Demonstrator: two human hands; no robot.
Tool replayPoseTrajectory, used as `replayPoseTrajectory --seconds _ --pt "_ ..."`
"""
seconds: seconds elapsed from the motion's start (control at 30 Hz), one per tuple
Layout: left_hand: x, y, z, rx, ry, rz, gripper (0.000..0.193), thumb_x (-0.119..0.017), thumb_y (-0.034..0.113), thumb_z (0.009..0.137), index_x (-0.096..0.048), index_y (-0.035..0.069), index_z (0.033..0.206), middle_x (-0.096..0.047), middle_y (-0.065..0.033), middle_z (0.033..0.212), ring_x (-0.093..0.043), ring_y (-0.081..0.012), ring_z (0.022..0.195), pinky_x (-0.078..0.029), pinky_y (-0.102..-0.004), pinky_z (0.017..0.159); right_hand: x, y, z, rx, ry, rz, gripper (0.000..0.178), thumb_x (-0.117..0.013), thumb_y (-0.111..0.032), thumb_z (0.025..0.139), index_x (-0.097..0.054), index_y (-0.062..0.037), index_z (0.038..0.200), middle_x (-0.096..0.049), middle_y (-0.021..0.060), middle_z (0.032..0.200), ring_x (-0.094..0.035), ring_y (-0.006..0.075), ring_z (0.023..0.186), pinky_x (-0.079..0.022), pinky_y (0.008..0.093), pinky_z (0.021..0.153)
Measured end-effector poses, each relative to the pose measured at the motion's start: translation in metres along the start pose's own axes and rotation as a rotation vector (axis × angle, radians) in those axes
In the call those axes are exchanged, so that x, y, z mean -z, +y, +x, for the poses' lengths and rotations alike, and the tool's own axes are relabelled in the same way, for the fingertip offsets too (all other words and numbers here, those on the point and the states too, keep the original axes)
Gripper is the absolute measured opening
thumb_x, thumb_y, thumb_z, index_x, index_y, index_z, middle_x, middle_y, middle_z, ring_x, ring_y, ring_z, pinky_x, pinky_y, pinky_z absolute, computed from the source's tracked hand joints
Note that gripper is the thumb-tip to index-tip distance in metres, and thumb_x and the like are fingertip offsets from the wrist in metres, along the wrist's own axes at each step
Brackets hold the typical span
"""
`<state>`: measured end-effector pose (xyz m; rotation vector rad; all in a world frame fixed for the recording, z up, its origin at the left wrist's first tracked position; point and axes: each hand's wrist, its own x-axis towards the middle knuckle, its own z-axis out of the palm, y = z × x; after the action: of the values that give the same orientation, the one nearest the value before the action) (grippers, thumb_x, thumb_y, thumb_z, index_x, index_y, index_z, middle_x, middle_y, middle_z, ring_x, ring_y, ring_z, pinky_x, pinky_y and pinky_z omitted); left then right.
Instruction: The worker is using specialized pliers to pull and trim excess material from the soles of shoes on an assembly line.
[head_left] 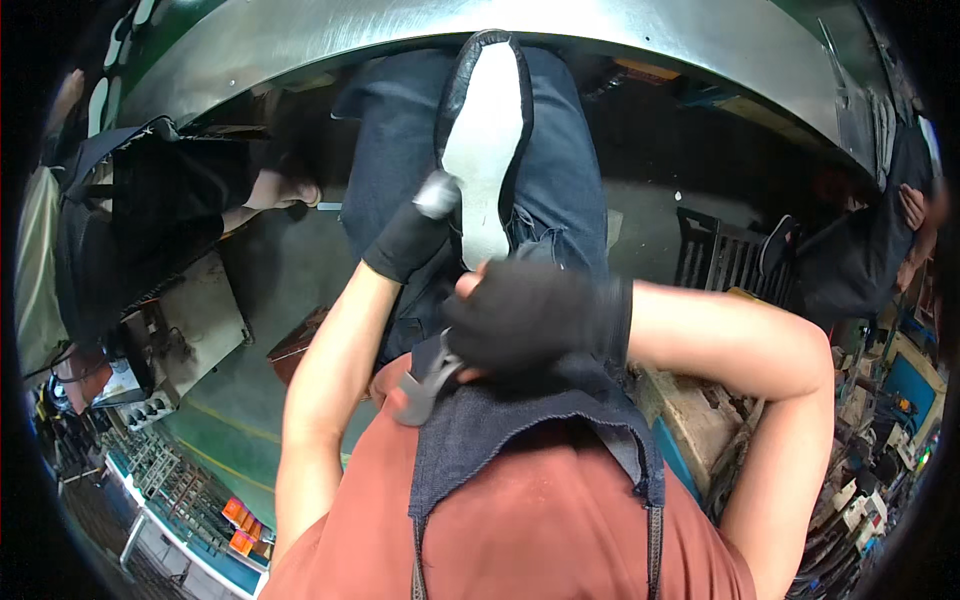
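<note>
A black shoe upper (447, 105) lies sole side up along my lap, its long white bottom (490, 130) facing me and its toe end near the metal bench. My left hand (412, 238), in a black glove with a pale covering on the thumb, closes on the shoe's left side near the middle. Close to the heel end, my right hand (525, 315) is curled in a black fingerless glove, blurred by motion. It grips a grey metal pliers-like tool (425, 392), whose curved end sticks out toward my chest; the rest is hidden by the glove.
A shiny metal bench (640, 30) curves across the far side. People sit at left and right, one with a hand (912, 208) showing. A dark slatted crate (715, 250) stands right of my legs. A dark denim apron (465, 440) covers my front.
</note>
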<state>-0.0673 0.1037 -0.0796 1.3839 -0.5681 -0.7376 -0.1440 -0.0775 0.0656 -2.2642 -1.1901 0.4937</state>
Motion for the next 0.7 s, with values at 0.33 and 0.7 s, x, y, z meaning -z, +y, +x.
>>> replayPoseTrajectory --seconds 0.33,0.7 --pt "0.008 -0.018 -0.005 -0.189 0.298 1.437 0.046 -0.058 0.012 0.089 -0.053 -0.005 0.132 -0.062 -0.0252 0.119 -0.058 -0.0395 0.109 -0.042 -0.0406 0.102 -0.013 0.058 -0.025 -0.048 0.129 -0.045 0.034 -0.055 -0.041 0.095 -0.068 -0.0099 0.088 -0.07 0.01 0.092 -0.069 0.0286 0.083 -0.053 0.0412 0.07" --pt "-0.052 0.044 0.069 0.164 0.331 -0.308 0.045 -0.027 0.028 0.111 -0.052 -0.003 0.132 -0.061 -0.0117 0.123 -0.057 -0.017 0.112 -0.046 -0.0317 0.1 0.057 0.115 -0.094 -0.714 -0.045 0.625 0.052 -0.049 -0.048 0.101 -0.068 -0.0012 0.09 -0.061 0.0123 0.069 -0.065 0.0213 0.07 -0.049 0.0353 0.068"
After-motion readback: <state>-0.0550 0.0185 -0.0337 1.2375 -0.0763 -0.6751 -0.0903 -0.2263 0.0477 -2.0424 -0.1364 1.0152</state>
